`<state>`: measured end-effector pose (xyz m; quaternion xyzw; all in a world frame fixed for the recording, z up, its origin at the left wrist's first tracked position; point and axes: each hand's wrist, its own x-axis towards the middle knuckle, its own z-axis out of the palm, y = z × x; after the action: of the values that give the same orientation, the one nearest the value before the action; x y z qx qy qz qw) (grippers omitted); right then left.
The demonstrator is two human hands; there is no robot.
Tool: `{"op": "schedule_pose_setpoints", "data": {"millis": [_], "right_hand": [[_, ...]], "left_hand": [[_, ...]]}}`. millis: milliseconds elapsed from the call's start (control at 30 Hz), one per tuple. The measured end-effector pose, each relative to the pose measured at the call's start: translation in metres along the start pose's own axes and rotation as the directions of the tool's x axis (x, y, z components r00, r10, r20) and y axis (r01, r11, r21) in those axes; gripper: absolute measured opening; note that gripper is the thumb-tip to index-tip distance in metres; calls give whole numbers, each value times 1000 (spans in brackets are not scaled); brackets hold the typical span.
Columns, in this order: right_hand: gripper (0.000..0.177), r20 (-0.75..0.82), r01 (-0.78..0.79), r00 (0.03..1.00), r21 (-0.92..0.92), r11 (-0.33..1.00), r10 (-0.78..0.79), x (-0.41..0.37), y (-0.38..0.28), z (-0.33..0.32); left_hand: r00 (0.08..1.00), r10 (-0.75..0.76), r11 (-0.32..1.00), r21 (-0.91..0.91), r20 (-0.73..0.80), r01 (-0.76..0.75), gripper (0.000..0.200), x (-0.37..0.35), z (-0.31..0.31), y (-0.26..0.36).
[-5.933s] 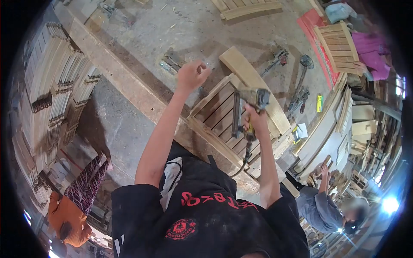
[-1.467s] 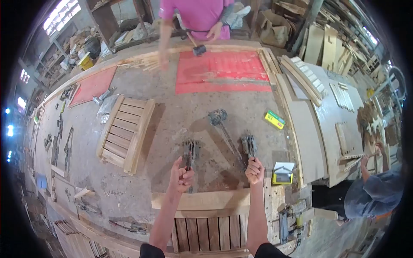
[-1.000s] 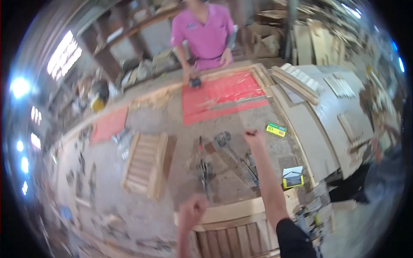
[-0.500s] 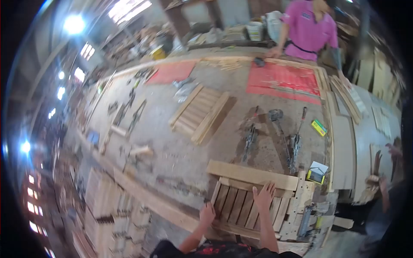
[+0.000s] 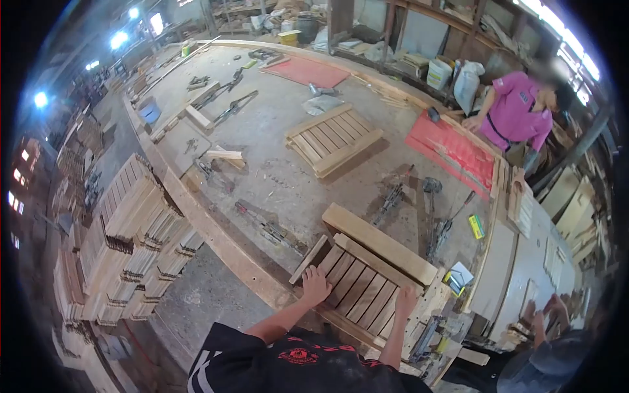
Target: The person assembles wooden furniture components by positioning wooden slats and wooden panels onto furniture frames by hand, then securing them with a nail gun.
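A slatted wooden panel lies on the workbench just in front of me. My left hand rests at its left side, fingers spread over the edge beside a short wooden piece. At the panel's right side is my right hand, its fingers bent over the rail; what they grip is too small to tell. A thick wooden board lies along the panel's far edge. Beyond it are a black clamp-like tool and a mallet.
A second slatted panel lies mid-bench. Stacked panels stand at the left. A person in pink is at the far right, and another person works at the lower right. A yellow-green box lies near the right edge.
The view has turned, shifting the bench scene. My right hand has moved from the panel's far rail to its right side. My left hand has opened out over the left edge.
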<state>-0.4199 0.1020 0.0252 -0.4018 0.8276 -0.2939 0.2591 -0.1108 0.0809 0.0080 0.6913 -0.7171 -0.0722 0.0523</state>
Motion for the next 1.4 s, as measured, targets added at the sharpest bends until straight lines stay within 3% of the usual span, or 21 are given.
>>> {"op": "schedule_pose_setpoints", "data": {"millis": [133,200,267,300,367,567,667,700,733,800,867,900,933,1000,1033,1067,1133,1200,1300,1367,1400], "right_hand": [[25,-166,-9,986,-62,998,-2,-51,36,-15],[27,-96,-80,992,-34,996,77,-71,47,-27],[27,-118,-130,986,-96,987,119,-76,83,-26],[25,-221,-93,973,-80,992,73,-79,88,-25],[23,-303,-79,952,-95,992,46,-91,94,-26],[34,-227,-153,969,-263,953,94,-80,104,-22],[46,-109,-246,969,-355,902,222,-67,100,-20],[59,43,-487,869,248,837,493,-63,106,-16],[65,30,-324,865,795,513,500,-80,20,-6],[62,140,-325,936,701,636,324,-80,4,-14],[52,224,-413,905,665,622,362,-77,-144,21],[46,-47,-115,987,453,884,152,-54,-158,66],[40,-230,158,964,97,983,-133,-46,-165,96],[31,-97,-6,994,350,937,43,-44,-312,165],[35,-56,57,998,288,956,-43,-25,-346,208],[39,-9,142,990,-41,989,-143,-9,-380,246],[47,137,360,926,-40,932,-352,-13,-472,326],[55,461,474,779,11,881,-425,-12,-546,383],[50,750,481,547,82,873,-372,30,-608,467],[48,644,504,592,172,846,-484,52,-635,519],[50,607,662,550,100,743,-573,62,-635,545]], "left_hand": [[944,-295,935,-160,144,317,79,11,23,15],[870,-477,838,-234,125,493,70,39,13,8],[912,-142,879,-373,386,295,61,62,-38,-15],[882,48,873,-450,469,191,59,71,-76,-23],[724,281,739,-623,630,256,56,66,-155,-3],[792,545,491,-870,273,-38,50,54,-171,58],[814,530,376,-926,238,26,40,76,-220,34],[824,518,329,-943,229,56,43,87,-230,10],[834,505,285,-955,222,81,47,102,-240,-19],[834,488,296,-948,257,119,52,131,-254,-92],[831,461,392,-911,311,124,57,169,-268,-182],[877,378,438,-892,298,114,59,184,-256,-229],[907,300,469,-874,297,131,61,183,-240,-272],[903,128,155,-908,410,390,65,182,-238,-362],[889,-43,-96,-888,455,450,68,179,-236,-394],[826,-189,-344,-823,532,451,72,168,-232,-425],[583,-479,-386,-754,656,531,79,154,-216,-493],[374,-574,-596,-685,728,419,87,146,-243,-536],[472,-646,-647,-758,600,78,87,99,-174,-613],[468,-758,-537,-842,455,-51,90,85,-182,-628],[443,-794,-510,-852,416,-115,90,77,-173,-636]]}}
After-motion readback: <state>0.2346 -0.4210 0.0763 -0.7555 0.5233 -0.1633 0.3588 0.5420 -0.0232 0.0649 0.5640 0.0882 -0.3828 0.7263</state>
